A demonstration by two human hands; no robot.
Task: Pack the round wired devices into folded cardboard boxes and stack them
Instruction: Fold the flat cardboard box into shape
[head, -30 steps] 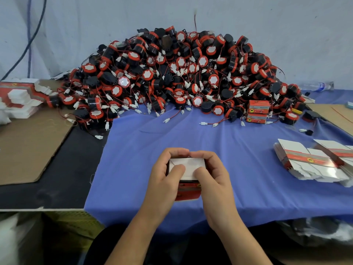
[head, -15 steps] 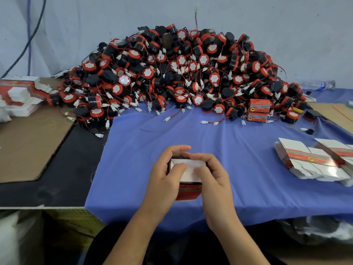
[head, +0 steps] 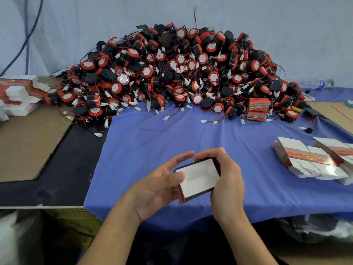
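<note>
Both my hands hold a small red cardboard box above the blue cloth, its white end tilted up toward me. My left hand cradles its left side, thumb across the white face. My right hand curls round its right side, fingertips over the far edge. A big heap of round black-and-red wired devices fills the back of the table. Two packed red boxes stand stacked at the heap's right foot.
Flat unfolded boxes lie in a pile on the right. More flat boxes sit at far left by a brown cardboard sheet. A plastic bottle lies at the back right. Loose white connectors on red wires trail onto the cloth.
The box has turned and tilted so its white end faces up and to the right. My thumbs have come off the flap, and my left hand has opened under the box.
</note>
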